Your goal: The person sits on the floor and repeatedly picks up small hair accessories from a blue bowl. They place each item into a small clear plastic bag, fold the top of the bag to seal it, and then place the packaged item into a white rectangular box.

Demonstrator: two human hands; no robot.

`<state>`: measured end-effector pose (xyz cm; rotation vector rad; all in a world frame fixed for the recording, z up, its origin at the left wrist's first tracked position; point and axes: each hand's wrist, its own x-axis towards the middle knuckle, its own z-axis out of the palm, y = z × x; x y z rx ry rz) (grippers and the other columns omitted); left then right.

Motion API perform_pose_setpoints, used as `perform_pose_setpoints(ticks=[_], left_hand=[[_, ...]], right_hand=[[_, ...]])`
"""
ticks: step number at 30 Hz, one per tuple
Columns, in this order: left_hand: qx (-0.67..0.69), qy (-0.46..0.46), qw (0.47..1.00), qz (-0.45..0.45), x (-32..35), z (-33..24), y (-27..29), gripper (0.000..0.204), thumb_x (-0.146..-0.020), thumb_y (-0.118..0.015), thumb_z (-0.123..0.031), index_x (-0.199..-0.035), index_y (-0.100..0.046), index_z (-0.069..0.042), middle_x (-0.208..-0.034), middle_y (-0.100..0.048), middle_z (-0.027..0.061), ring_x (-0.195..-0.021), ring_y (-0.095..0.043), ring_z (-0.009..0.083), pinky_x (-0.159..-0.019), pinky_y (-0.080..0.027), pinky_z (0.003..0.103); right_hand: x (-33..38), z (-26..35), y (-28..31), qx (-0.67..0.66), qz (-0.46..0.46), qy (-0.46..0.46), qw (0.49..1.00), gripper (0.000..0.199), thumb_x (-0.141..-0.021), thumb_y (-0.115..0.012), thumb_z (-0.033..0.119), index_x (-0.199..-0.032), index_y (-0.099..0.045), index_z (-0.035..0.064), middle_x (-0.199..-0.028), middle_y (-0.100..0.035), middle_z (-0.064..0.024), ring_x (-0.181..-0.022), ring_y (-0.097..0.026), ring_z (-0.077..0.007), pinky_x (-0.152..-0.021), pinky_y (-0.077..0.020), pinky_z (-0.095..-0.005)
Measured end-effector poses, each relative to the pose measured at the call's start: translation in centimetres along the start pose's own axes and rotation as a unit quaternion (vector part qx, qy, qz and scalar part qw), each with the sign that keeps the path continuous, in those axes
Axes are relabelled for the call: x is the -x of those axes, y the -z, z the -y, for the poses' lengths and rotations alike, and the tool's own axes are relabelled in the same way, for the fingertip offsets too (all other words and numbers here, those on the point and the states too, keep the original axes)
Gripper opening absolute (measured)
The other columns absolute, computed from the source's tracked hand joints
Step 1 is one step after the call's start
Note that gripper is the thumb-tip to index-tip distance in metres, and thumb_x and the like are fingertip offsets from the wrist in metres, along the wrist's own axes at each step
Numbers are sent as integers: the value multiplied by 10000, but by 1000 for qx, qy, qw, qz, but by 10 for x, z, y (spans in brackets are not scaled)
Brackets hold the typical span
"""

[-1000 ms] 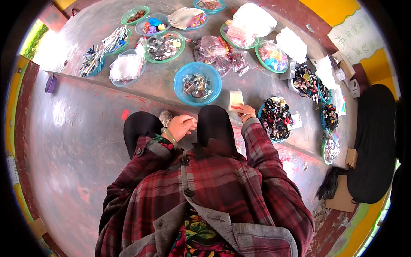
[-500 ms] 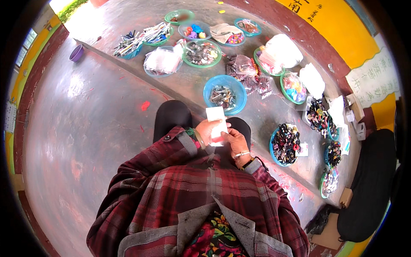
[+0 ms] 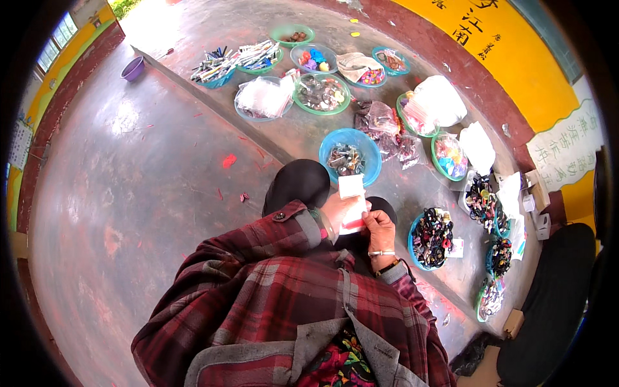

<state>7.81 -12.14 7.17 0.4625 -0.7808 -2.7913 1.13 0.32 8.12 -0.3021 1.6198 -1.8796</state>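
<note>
A white card (image 3: 351,187) with a red band near its lower end is between my hands, over my knees. My left hand (image 3: 334,209) is closed around the card's left side. At the right edge, by the red band, the thumb and fingertips of my right hand (image 3: 379,233) pinch the card. Just beyond the card stands a blue basin (image 3: 373,161) with small dark and metallic-looking pieces (image 3: 344,158) in it, too small to name.
To the right is a blue basin of dark hair ties (image 3: 432,238). Farther off are a green basin (image 3: 345,103), a basin of pens (image 3: 258,55), clear plastic bags (image 3: 383,126) and a purple bowl (image 3: 133,68). A black covered object (image 3: 548,290) lies at the far right.
The view has shifted, so the floor items and my knees sit farther right or lower in the picture. Both hands still hold the card.
</note>
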Motion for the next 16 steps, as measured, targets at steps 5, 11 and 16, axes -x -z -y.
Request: perform_pose_setpoints(ticks=[5,11,16], left_hand=[[54,34,998,22,-1,-2,3,341,-837,-546,-184,-1120,-449,-22,-941,-572,137,-832,-583,229,-674,-503,364],[-10,-21,1000,20,-10,6,21,339,-835,-547,-174,-1125,-449,-28,-934,-577,134,-813,-589,225,-660,-498,320],[-121,-93,988,8,-12,8,33,352,-846,-538,-178,-1153,-441,-36,-965,-575,137,-872,-575,231,-702,-493,341]], right_hand=[[-9,-8,13,217,3,81,973,143,-807,-590,104,-703,-572,8,-603,-514,46,-516,-443,-37,-458,-348,-189],[-2,-2,5,457,-12,207,865,120,-790,-588,135,-740,-591,26,-605,-554,-80,-522,-510,-136,-494,-395,-281],[11,21,-18,570,-17,319,757,126,-779,-573,170,-731,-575,53,-679,-585,-112,-630,-577,-289,-546,-439,-363]])
